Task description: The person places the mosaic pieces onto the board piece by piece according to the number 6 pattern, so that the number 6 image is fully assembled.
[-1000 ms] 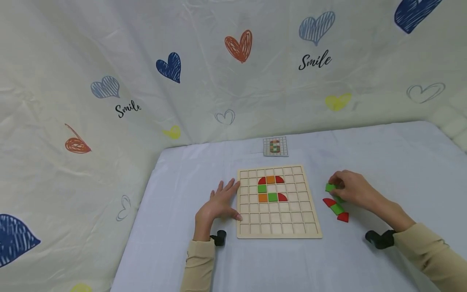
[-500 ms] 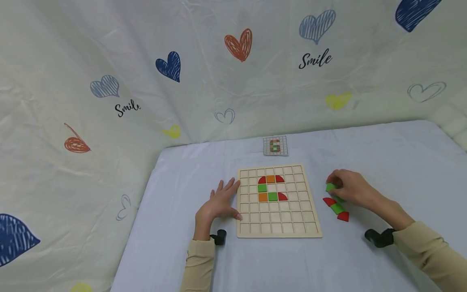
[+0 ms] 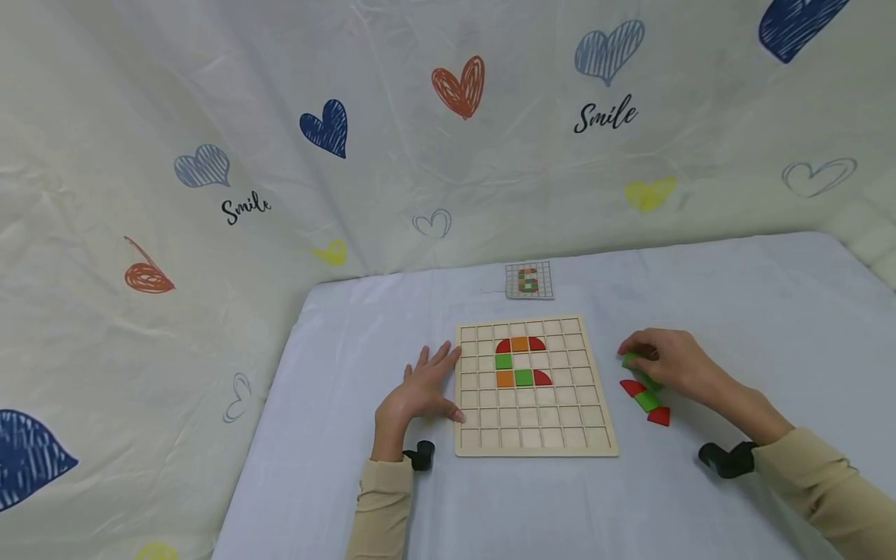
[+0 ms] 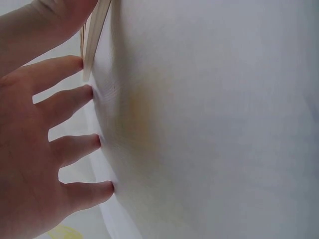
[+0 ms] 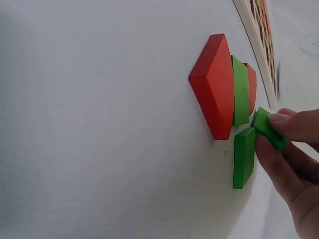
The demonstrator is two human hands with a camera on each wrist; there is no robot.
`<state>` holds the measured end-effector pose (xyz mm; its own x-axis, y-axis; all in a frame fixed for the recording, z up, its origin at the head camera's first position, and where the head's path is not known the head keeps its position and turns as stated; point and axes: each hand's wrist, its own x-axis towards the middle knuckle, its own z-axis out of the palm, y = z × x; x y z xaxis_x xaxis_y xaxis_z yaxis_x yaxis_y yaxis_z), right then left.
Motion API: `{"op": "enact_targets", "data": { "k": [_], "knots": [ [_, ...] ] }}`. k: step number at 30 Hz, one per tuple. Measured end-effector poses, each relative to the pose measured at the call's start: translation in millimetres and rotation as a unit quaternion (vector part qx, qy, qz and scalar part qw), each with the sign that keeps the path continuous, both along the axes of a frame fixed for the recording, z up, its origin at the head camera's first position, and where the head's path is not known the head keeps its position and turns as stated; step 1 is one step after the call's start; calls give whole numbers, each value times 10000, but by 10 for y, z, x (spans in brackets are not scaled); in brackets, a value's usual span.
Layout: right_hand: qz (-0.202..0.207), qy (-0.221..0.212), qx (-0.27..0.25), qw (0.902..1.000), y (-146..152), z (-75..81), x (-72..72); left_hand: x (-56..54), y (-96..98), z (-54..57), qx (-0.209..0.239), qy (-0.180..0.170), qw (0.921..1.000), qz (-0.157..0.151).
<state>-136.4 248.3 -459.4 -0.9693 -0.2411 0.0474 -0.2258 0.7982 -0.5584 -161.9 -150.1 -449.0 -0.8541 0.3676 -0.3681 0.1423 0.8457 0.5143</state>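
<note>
My left hand point(image 3: 418, 389) lies with spread fingers at the left edge of a wooden grid board point(image 3: 530, 437). Its thumb and index finger touch the board's edge, and the other fingertips rest on the cloth in the left wrist view. To the right of the board, my right hand point(image 3: 675, 362) pinches a green square tile point(image 5: 269, 128) between thumb and fingers. Close under it lies another green tile point(image 5: 244, 158). Beside that, a red quarter-round tile point(image 5: 213, 84), a green tile point(image 5: 241, 94) and a second red tile point(image 5: 252, 89) lie in a row.
Red, orange and green tiles point(image 3: 523, 378) fill some of the board's squares. Behind the board, a small card point(image 3: 530, 280) with a printed coloured grid lies on the white cloth point(image 3: 532, 505). A heart-patterned curtain point(image 3: 392, 179) hangs behind the table.
My right hand has shifted slightly left with the green tile between its fingers. The left hand and the board stay in place.
</note>
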Motion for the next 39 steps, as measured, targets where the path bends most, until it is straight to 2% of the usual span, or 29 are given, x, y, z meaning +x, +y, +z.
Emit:
{"op": "enact_targets", "data": {
  "k": [4,14,24,29,34,39],
  "knots": [
    [20,36,-71,10000,-16,21,14,2,2,13,11,-25,10000,19],
    [113,-487,-534,9973,-62,25,57,-11,-1,-20,-46,-18,10000,20],
    [113,-743,-706,9947,-161,13,99,-18,6,-21,-122,-49,9999,5],
    [178,-578,-644,9961,-249,18,123,-16,0,-24,-136,-59,9999,11],
    [455,-221,-575,9971,-316,26,139,-8,1,-26,-123,-30,9999,10],
    [642,-163,-620,9959,-393,32,141,-8,10,-18,-119,-16,9999,5]
  ]
}}
